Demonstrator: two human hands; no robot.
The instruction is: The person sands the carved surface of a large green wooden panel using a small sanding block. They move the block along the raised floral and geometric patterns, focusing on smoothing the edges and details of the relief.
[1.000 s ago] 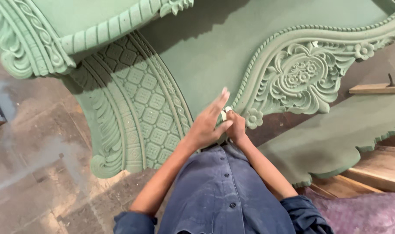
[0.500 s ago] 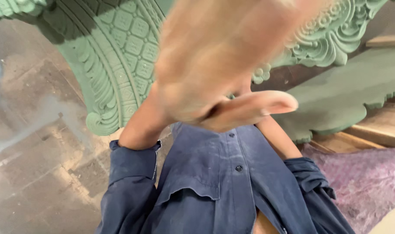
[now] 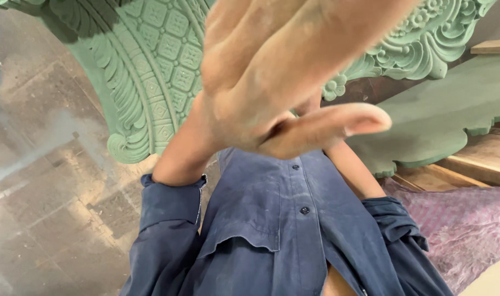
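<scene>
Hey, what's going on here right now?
A person in a blue shirt stands over a green carved panel. The left hand is raised open, close to the camera, holding nothing. The right hand is hidden behind it; only its forearm shows. A purple cloth lies at right.

Open left hand near lens, green carved panel

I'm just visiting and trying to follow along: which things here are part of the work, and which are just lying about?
In hand:
- left hand, open, raised close to the camera
- green carved panel behind it
- right hand, hidden behind the left

Lying about:
- flat green scalloped board
- purple cloth
- wooden planks
- dusty floor
</scene>
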